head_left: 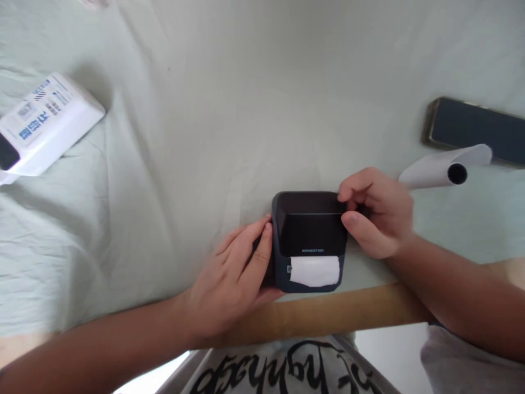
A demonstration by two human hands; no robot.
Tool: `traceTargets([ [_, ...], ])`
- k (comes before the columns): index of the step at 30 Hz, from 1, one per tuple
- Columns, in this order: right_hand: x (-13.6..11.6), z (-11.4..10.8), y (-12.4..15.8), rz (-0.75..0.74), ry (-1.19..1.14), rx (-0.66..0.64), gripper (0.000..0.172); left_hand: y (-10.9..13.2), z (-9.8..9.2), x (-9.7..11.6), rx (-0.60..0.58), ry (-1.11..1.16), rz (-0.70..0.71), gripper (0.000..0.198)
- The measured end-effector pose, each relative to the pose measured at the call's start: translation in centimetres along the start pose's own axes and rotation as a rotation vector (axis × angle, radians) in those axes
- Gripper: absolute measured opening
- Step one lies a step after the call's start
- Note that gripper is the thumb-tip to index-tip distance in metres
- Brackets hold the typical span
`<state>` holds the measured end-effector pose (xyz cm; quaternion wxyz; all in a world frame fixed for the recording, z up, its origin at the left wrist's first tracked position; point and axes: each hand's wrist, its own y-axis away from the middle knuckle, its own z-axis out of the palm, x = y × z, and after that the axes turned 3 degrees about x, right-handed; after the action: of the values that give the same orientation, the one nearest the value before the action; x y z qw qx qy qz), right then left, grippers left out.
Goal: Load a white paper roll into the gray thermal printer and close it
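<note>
A small dark label printer point(309, 227) sits near the front edge of a cloth-covered table, with a strip of white paper point(315, 271) sticking out of its front slot. My left hand point(238, 273) presses against the printer's left side, fingers together along its wall. My right hand point(375, 213) grips the printer's upper right corner, thumb and curled fingers on the lid edge. Both hands hold the printer between them.
A white box with blue print point(43, 123) lies at the far left. A roll of white paper point(445, 168) lies right of my right hand, with a dark phone point(476, 130) behind it. The pale wrinkled cloth point(205, 109) covers the table; the wooden edge point(328, 314) shows in front.
</note>
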<state>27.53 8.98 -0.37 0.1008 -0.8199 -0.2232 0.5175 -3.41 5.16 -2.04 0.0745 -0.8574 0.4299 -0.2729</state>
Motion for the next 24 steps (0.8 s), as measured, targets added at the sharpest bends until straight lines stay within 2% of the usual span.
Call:
traceTargets([
  [4, 0.8, 0.4, 0.3, 0.066, -0.054, 0.014, 0.027, -0.1, 0.5, 0.1, 0.07, -0.063, -0.033, 0.103],
  [7, 1.0, 0.5, -0.1, 0.071, -0.016, -0.024, 0.032, -0.1, 1.1, 0.0, 0.076, -0.111, -0.077, 0.103],
  [12, 1.2, 0.3, -0.6, 0.084, 0.046, -0.095, 0.036, 0.0, 1.6, -0.6, 0.072, -0.049, -0.117, 0.104],
  [17, 1.7, 0.3, -0.4, 0.111, 0.063, -0.135, 0.053, 0.0, 1.3, -0.8, 0.066, 0.018, -0.15, 0.096],
  [24, 2.0, 0.0, -0.2, 0.004, 0.099, -0.124, 0.063, -0.3, 1.0, -0.9, 0.07, 0.002, -0.148, 0.09],
])
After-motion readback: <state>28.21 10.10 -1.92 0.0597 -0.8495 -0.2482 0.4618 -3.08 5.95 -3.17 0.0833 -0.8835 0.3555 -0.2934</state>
